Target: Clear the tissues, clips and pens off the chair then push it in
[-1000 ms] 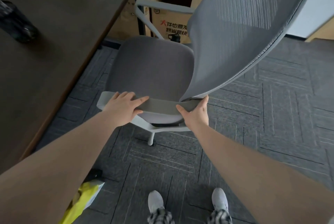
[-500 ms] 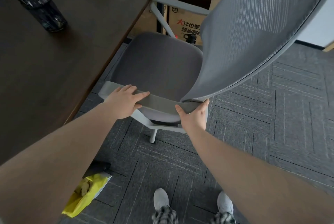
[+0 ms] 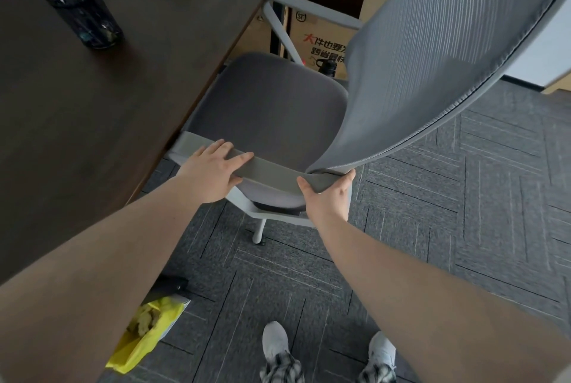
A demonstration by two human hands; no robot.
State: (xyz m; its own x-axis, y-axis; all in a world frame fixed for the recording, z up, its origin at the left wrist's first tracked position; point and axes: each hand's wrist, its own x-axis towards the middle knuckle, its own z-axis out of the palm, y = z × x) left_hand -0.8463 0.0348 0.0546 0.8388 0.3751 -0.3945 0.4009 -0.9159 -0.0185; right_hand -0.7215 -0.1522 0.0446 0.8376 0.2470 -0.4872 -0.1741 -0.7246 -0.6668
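A grey office chair (image 3: 272, 104) with a mesh back (image 3: 448, 52) stands beside the dark wooden desk (image 3: 139, 73). Its seat is bare; no tissues, clips or pens lie on it. The front of the seat sits under the desk's edge. My left hand (image 3: 213, 172) grips the near grey armrest (image 3: 265, 172) from above. My right hand (image 3: 327, 197) holds the same armrest at its rear end, where it meets the back. A black mesh pen holder (image 3: 83, 15) with pens stands on the desk at the far left.
A yellow-lined waste bin (image 3: 148, 333) with crumpled tissues stands on the grey carpet by my left arm. Cardboard boxes (image 3: 327, 24) sit against the wall beyond the chair. My two shoes (image 3: 275, 342) are at the bottom. Open carpet lies to the right.
The chair has moved towards the desk, its seat front now under the desk edge. Both hands stayed on the armrest. The view shifted, bringing the pen holder fully into sight.
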